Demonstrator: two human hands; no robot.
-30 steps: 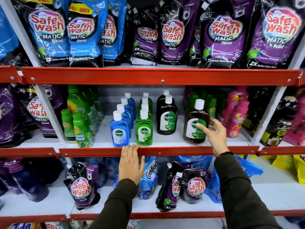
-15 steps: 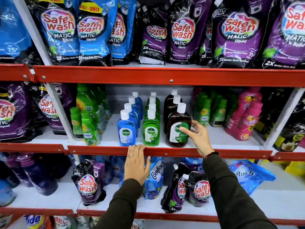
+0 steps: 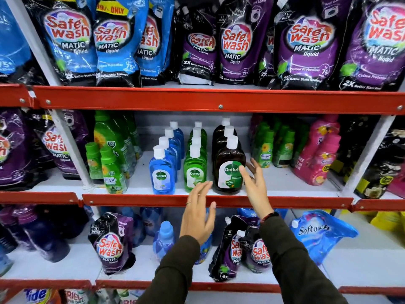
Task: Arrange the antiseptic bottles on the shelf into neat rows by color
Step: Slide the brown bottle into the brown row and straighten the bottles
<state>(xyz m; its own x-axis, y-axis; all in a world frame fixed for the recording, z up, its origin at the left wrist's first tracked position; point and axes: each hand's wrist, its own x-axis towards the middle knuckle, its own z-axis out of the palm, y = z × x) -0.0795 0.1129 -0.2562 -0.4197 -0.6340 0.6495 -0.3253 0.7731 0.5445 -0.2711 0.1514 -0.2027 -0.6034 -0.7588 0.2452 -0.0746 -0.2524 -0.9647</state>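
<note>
Three rows of antiseptic bottles run front to back on the middle shelf [image 3: 285, 185]: blue bottles [image 3: 161, 172] on the left, green bottles [image 3: 194, 170] in the middle, brown bottles [image 3: 229, 165] on the right. My right hand [image 3: 255, 185] is open, its fingertips resting on the right side of the front brown bottle's label. My left hand [image 3: 198, 212] hovers open in front of the shelf's red rail [image 3: 131, 199], fingertips near the foot of the front green bottle, holding nothing.
Green softener bottles [image 3: 111, 170] stand left of the rows, more green ones [image 3: 266, 150] and pink bottles [image 3: 315, 154] to the right. Detergent pouches [image 3: 234, 40] fill the upper shelf; pouches [image 3: 114, 242] and a blue refill bag [image 3: 317, 233] lie below.
My right hand slid the brown bottle left into line at the front of the brown row and loosened to a fingertip touch. My left hand lifted off the red rail.
</note>
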